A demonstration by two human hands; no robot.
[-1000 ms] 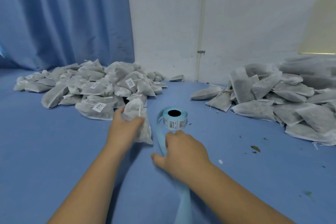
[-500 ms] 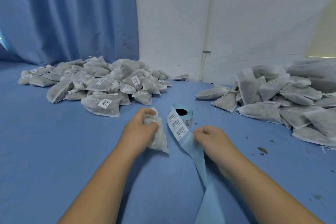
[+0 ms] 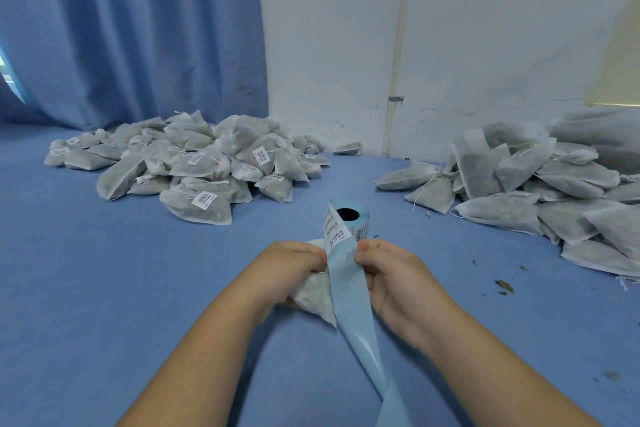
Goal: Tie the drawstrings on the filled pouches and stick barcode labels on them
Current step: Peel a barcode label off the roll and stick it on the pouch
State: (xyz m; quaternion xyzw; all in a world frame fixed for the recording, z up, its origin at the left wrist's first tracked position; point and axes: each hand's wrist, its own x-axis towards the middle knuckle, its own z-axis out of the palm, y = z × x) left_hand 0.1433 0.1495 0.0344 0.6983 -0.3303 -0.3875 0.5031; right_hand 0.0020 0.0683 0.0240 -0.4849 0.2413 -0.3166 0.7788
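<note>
A white filled pouch (image 3: 313, 291) is gripped in my left hand (image 3: 287, 270), just above the blue table. My right hand (image 3: 391, 274) pinches the edge of the light-blue label strip (image 3: 349, 295), which runs up from the bottom of the view between both hands to the barcode label roll (image 3: 348, 220). The roll lies on the table just beyond my fingers, with several barcode labels visible on its unwound end. My left fingertips touch the strip's other edge.
A heap of labelled pouches (image 3: 194, 166) lies at the back left. A heap of unlabelled pouches (image 3: 540, 194) fills the back right. Dried leaf crumbs (image 3: 504, 286) dot the blue table (image 3: 104, 288) at the right. Blue curtain and white wall stand behind.
Both hands have come together at the strip. The left hand brought the pouch toward me and right, against the strip; the right hand moved up to pinch the strip's edge.
</note>
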